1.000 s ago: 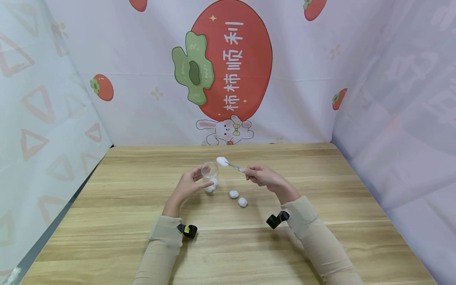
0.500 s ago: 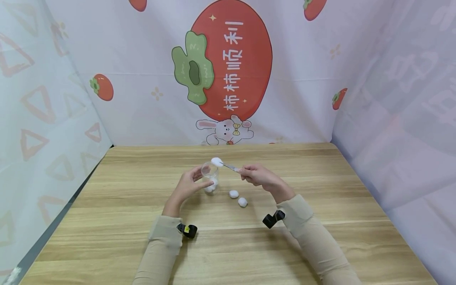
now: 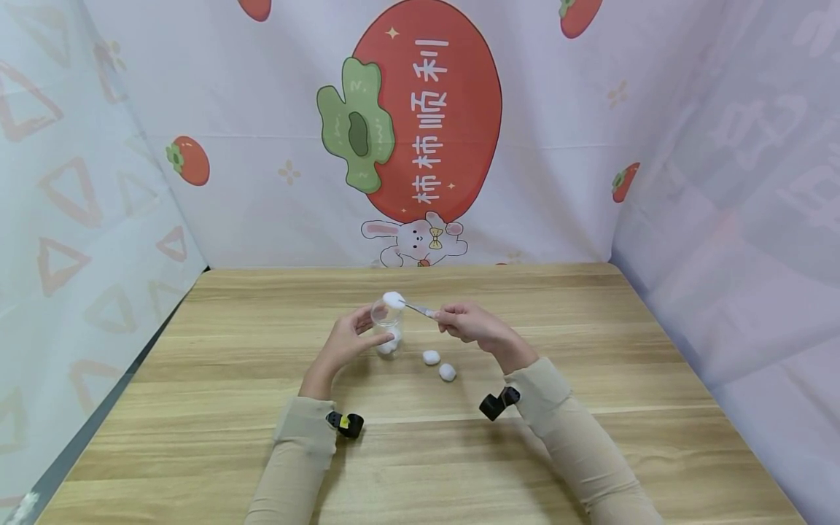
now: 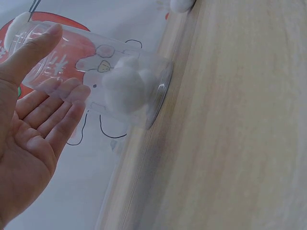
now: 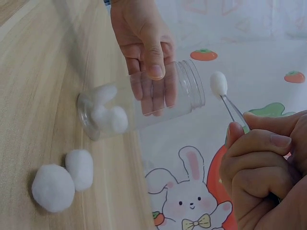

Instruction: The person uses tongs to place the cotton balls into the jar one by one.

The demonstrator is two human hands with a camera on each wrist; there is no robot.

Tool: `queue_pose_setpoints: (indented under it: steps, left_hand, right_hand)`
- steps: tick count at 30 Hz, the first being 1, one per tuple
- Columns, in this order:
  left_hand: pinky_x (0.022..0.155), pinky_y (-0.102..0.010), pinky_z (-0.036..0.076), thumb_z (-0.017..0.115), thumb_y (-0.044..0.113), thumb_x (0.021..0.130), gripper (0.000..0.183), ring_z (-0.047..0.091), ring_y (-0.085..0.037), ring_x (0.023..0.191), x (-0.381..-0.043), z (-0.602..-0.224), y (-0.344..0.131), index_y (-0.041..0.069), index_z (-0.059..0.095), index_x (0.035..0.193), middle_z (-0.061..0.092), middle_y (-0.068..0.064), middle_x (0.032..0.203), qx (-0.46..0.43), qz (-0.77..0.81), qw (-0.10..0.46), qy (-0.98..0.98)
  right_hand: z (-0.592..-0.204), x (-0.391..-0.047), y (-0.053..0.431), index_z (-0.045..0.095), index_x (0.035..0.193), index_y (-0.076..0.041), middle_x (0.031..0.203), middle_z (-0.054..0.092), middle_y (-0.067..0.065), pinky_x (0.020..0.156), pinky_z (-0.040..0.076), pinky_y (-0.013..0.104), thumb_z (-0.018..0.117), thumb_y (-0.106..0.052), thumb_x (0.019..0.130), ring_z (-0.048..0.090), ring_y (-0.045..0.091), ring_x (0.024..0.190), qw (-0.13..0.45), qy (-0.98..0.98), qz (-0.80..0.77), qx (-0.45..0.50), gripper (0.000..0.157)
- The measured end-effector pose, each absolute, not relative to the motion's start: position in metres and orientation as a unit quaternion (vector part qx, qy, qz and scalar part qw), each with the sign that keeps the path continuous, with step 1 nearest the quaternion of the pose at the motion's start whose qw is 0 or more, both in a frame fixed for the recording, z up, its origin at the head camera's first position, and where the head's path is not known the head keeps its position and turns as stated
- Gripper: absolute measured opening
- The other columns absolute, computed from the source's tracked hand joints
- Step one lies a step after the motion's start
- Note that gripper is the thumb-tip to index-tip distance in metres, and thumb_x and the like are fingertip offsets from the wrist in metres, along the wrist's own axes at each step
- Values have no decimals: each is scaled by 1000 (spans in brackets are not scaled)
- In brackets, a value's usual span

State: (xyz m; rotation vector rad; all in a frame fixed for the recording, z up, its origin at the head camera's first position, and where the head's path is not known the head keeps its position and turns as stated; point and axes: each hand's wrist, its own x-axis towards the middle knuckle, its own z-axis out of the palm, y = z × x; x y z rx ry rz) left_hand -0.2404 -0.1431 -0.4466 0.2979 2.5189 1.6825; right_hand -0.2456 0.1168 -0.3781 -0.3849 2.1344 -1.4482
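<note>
Beige sleeves [image 3: 295,456] run up behind both hands, a black wrist camera [image 3: 348,424] beside each cuff; below them spreads the wood-grain bench [image 3: 407,459]. Two loose cotton balls [image 3: 439,364] lie on it between the hands, just to the right of the left hand and a little nearer the person than the right. The left hand [image 3: 351,339] grips the clear jar [image 5: 134,108], thumb on one side and fingers round the other; the jar stands upright on the bench, with several cotton balls in its bottom [image 5: 114,119], below that hand's fingers. The right hand [image 3: 479,324] pinches slim metal tweezers [image 3: 420,310], its other fingers curled under; their tips clasp one held cotton ball [image 3: 394,300] beyond that hand, just above the jar's mouth and apart from the rim. Well past both hands hangs a white backdrop [image 3: 262,87], printed with a big red persimmon [image 3: 459,131] and a rabbit [image 3: 415,239].
</note>
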Motion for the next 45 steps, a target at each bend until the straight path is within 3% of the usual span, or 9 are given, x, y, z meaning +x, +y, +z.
queue_pose_setpoints:
  steps: [15,45]
  left_hand:
    - [116,-44,42,79,23,80,65,53,-33,132,-240,-448,-144,7,51,136,59,-18,135,110,562,36,819]
    - [116,-44,42,79,25,80,66,51,-34,134,-240,-447,-144,11,51,138,56,-13,141,102,559,40,822]
  right_hand:
    - [-381,-244,106,51,70,-12,51,33,-9,42,17,16,47,-21,101,21,5,44,264,792,-533,-134,32]
    - [-385,-244,106,53,74,-12,51,30,-9,41,16,17,46,-21,101,21,4,43,289,780,-537,-141,29]
